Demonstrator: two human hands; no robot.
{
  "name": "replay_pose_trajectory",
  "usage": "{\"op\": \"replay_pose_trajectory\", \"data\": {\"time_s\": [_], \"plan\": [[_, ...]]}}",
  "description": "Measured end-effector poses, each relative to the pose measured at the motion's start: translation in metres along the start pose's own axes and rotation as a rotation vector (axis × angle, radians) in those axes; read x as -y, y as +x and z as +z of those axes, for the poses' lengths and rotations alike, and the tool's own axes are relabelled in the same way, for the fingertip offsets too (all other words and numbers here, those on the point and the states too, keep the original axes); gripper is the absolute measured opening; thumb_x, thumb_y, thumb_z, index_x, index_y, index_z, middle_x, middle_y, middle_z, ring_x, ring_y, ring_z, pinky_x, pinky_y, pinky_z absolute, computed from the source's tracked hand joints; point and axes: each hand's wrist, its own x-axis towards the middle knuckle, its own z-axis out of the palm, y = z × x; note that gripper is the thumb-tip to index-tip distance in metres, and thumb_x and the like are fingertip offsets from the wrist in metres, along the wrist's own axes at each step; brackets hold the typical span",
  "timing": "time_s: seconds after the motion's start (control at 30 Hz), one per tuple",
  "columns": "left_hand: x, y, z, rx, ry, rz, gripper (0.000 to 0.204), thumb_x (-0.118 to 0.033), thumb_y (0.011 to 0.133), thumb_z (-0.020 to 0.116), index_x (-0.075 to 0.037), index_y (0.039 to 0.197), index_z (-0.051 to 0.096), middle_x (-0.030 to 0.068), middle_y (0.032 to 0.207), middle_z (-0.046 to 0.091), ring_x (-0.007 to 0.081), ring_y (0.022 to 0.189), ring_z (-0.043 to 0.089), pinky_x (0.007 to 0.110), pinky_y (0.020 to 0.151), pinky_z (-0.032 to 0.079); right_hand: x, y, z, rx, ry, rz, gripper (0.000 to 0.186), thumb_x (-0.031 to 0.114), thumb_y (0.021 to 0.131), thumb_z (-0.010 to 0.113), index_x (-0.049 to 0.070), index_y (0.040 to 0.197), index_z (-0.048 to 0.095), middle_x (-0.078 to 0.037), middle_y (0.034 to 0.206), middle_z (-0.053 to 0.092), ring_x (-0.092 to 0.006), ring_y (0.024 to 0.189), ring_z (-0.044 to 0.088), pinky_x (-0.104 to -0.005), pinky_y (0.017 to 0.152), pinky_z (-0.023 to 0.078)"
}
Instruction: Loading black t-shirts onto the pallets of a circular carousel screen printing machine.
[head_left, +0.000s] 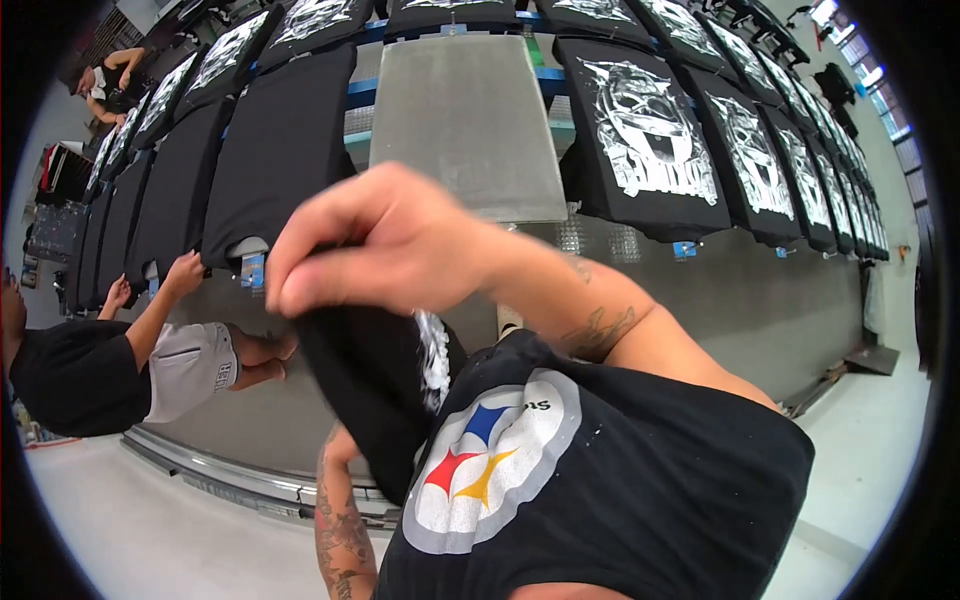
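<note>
My right hand reaches across in front of my chest, fingers closed and slightly smeared by motion. From it hangs a bunched black T-shirt, with part of a white print showing on its folds. My left forearm rises from the lower edge to the shirt's left side. The shirt covers my left hand, so its fingers are hidden. Beyond my right hand lies a bare grey flat pallet with no shirt on it.
Right of the bare pallet, a black shirt with a white print lies on its pallet, with several more beyond. Plain black shirts line the left side. A co-worker handles a shirt edge there; another person stands farther back.
</note>
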Motion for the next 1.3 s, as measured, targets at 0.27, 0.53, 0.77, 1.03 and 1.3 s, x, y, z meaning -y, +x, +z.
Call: {"op": "replay_pose_trajectory", "data": {"time_s": [0.27,0.53,0.77,1.03,1.3], "plan": [[0.034,-0.009,0.062,-0.002,-0.081,0.151,0.028,-0.002,0.085,0.064,0.002,0.113,0.065,0.0036,0.105,0.069,0.0138,0.096,0.062,0.029,0.088,0.049,0.039,-0.008,-0.053,-0.199,-0.295,-0.119,0.012,0.01,0.093,0.069,-0.001,0.097,0.072,-0.005,0.092,0.072,-0.0094,0.087,0.066,-0.0235,0.082,0.053],[0.051,-0.021,0.04,-0.368,-0.27,0.065,0.02,-0.005,0.091,0.066,0.002,0.109,0.068,0.0,0.096,0.068,0.0092,0.086,0.059,0.025,0.081,0.049,0.046,-0.013,-0.089,-0.226,-0.415,-0.136,0.022,0.023,0.099,0.062,0.001,0.103,0.066,-0.002,0.091,0.063,-0.0084,0.08,0.054,-0.023,0.071,0.045],[0.045,-0.03,-0.029,-1.071,0.441,0.727,0.016,0.006,0.09,0.055,0.0,0.104,0.06,0.0123,0.109,0.065,0.0212,0.102,0.06,0.03,0.09,0.049,0.075,-0.016,-0.086,0.151,-0.069,-0.268,0.022,0.04,0.098,0.06,0.021,0.088,0.058,-0.003,0.098,0.047,-0.0127,0.074,0.035,-0.0242,0.061,0.037],[0.014,-0.065,-0.132,-0.98,1.101,0.542,0.018,0.009,0.088,0.053,0.004,0.1,0.066,0.0129,0.102,0.068,0.0217,0.094,0.066,0.032,0.083,0.054,0.12,-0.052,-0.061,0.405,-0.491,0.107,0.015,0.015,0.087,0.07,0.004,0.085,0.061,-0.009,0.081,0.065,-0.0271,0.072,0.062,-0.0342,0.065,0.05],[-0.006,-0.016,-0.165,-1.176,-0.27,0.47,0.02,-0.004,0.097,0.049,0.004,0.109,0.063,0.0126,0.105,0.066,0.0226,0.094,0.065,0.035,0.087,0.056,0.02,-0.125,-0.077,0.937,-1.309,0.456,0.021,0.028,0.089,0.062,0.015,0.105,0.06,-0.002,0.093,0.062,-0.0237,0.081,0.067,-0.0373,0.06,0.057]]}}
